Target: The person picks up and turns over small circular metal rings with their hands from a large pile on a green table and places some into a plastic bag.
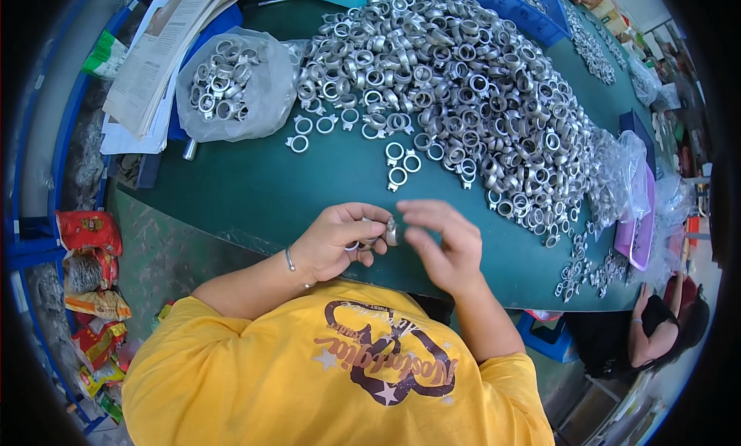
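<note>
"where is the metal ring (392, 232) sitting?"
"over the green table (255, 184), near its closer edge; the left hand (333, 239) is pinching it, fingers curling. i'm judging it light, stiff, maybe slippery, so i'm favouring its outer band."
"and the right hand (449, 251)?"
"i'm seeing it hovering just beside, thumb and fingers standing apart, gripping nothing visible."

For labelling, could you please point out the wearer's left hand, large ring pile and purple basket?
Wearer's left hand (333, 238), head view: its middle.
Large ring pile (455, 83), head view: centre.
Purple basket (639, 244), head view: wall.
</note>
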